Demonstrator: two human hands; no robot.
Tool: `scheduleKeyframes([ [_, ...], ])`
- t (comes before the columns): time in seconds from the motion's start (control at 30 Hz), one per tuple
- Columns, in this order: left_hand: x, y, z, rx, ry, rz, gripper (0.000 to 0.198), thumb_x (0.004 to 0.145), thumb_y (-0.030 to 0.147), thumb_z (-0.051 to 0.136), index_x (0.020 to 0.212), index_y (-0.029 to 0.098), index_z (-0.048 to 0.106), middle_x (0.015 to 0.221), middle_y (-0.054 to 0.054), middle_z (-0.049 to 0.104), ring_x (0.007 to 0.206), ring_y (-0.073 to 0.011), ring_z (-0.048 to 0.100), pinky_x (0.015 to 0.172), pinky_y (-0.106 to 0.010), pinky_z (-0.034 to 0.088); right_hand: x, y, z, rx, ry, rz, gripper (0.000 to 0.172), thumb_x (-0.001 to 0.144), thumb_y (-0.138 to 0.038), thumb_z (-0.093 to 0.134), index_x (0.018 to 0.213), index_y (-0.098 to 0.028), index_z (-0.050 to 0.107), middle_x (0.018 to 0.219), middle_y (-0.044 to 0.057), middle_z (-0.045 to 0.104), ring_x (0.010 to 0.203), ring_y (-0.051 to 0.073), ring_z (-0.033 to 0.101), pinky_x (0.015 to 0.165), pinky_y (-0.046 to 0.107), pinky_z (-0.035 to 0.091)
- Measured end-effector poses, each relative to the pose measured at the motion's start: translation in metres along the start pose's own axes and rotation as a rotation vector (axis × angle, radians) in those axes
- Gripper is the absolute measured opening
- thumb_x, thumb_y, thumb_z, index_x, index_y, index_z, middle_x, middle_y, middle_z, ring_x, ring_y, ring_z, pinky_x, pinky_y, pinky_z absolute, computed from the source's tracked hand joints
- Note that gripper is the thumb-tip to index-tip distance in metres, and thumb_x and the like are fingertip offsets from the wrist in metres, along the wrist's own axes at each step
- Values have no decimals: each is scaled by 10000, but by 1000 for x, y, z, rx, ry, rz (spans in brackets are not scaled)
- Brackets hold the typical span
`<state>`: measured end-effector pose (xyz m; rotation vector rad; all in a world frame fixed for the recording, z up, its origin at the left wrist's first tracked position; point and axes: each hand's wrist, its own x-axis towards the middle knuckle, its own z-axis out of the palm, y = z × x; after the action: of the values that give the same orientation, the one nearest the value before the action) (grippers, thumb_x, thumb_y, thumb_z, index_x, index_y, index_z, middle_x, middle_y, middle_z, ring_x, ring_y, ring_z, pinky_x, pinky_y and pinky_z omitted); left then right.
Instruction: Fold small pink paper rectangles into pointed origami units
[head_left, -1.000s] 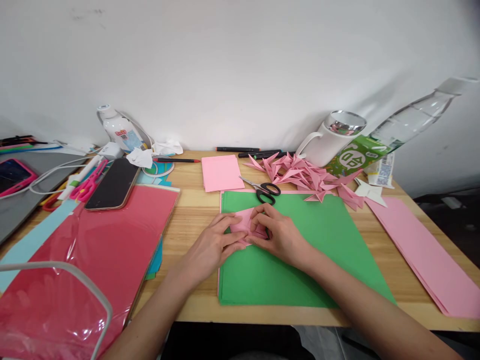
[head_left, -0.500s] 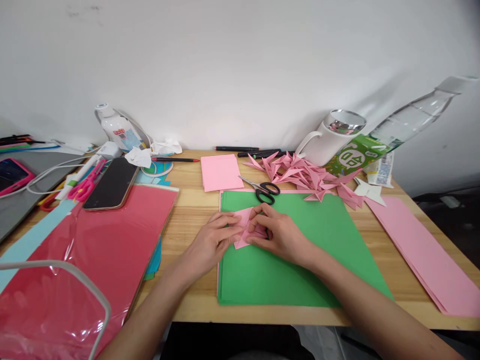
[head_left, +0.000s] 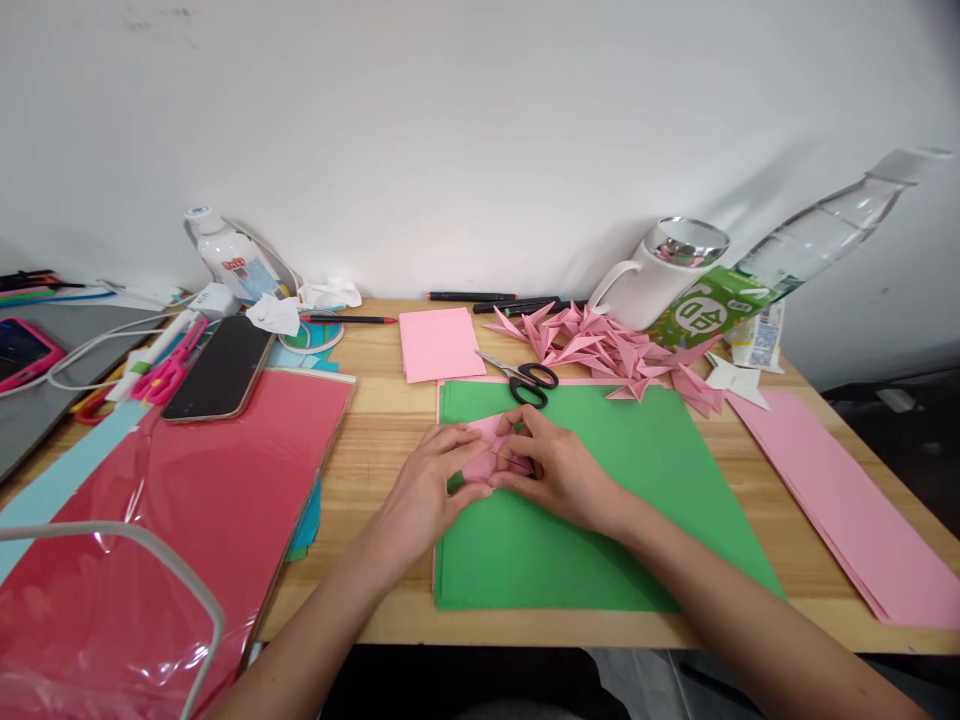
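Observation:
A small folded piece of pink paper (head_left: 480, 462) lies between my hands, over the stack of green paper (head_left: 615, 540). My left hand (head_left: 435, 480) grips its left side, fingers on top and thumb at the lower edge. From the right, my right hand (head_left: 551, 465) pinches the same paper with curled fingers, which hide part of its folds. Just beyond my hands rest black-handled scissors (head_left: 525, 380), their blades pointing to the upper left. Behind them, to the left, sits a stack of pink paper squares (head_left: 441, 345).
Folded pink paper pieces (head_left: 600, 350) are heaped at the back right, before a white mug (head_left: 660, 275) and a leaning clear bottle (head_left: 832, 225). Pink strips (head_left: 847, 510) lie at the right. On the left are a phone (head_left: 219, 368) and a plastic-covered red pack (head_left: 202, 500).
My left thumb has moved down and right along the paper's lower edge, close to my right fingertips. The paper's lower left corner no longer shows as before. My right hand stays nearly still.

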<state>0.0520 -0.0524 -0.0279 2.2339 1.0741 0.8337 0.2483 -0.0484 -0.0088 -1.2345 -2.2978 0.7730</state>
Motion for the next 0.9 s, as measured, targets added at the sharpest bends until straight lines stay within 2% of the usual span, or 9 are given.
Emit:
scheduleKeyframes([
  [0.13,1,4,-1,23,-31,-67,503,712,239,702,1188,214,541,1129,-74,584,1059,-225,514,916,-412,439,-3,-3,1,-15,-15,7,95,812,-262,600,757,-186,614,1050,64,457,800,141,550,718,296,461],
  [0.33,1,5,-3,7,-35,-82,434,732,254,683,1136,197,536,1132,-74,576,1068,-211,507,934,-393,420,-4,-10,2,-116,-40,18,112,839,-252,549,799,-202,640,1032,68,439,866,170,540,699,289,466],
  [0.4,0,6,-4,8,-43,-71,388,739,223,676,1097,198,529,1140,-68,568,1077,-201,500,938,-377,413,-4,-11,0,-143,-54,38,109,834,-249,556,800,-202,648,968,62,449,852,173,537,686,280,461],
  [0.6,-1,10,-4,48,-81,-15,59,776,158,623,783,193,575,1091,-53,555,1119,-192,481,926,-350,407,-5,-8,-14,-233,-132,144,109,819,-267,585,804,-210,676,830,29,460,665,133,522,623,264,416],
  [0.73,0,12,-3,94,-84,18,59,813,160,572,782,191,610,1059,-66,549,1124,-200,473,919,-359,410,-5,-2,-22,-199,-177,176,114,805,-295,601,822,-227,692,822,23,497,652,135,537,646,268,405],
  [0.9,-2,12,-2,156,-76,67,156,850,179,516,832,218,666,1099,-80,527,1112,-217,458,887,-383,427,-4,7,-31,-98,-241,175,120,797,-289,601,765,-201,676,787,19,547,676,142,543,640,253,389],
])
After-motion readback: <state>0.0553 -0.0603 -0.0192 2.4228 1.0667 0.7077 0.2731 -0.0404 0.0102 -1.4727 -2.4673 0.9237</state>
